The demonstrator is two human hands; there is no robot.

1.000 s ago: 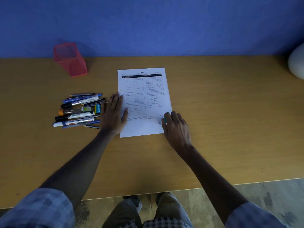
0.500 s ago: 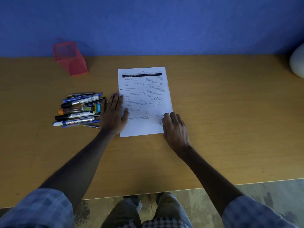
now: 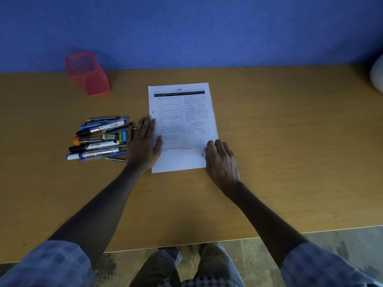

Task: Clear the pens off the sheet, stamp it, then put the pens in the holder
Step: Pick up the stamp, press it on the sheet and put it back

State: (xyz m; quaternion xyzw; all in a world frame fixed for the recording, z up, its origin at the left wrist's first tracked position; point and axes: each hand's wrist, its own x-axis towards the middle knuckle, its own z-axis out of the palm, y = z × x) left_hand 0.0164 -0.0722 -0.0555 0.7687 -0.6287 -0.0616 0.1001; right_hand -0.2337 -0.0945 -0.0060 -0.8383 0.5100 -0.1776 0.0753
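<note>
Comparing this moment with the one a second before, note that little has moved: your right hand (image 3: 220, 160) has kept its place at the lower right corner of the sheet (image 3: 182, 125), fingers curled over a small pale object, presumably the stamp, though it is mostly hidden and the earlier glimpse of teal no longer shows. Your left hand (image 3: 143, 146) stays flat and spread, holding nothing, pinning the sheet's left edge. Judge the stamping step to be in progress. The pens (image 3: 99, 139) lie heaped on the desk (image 3: 290, 141) just left of the sheet, fully clear of it. The red mesh holder (image 3: 87, 73) stands upright at far left and appears empty.
</note>
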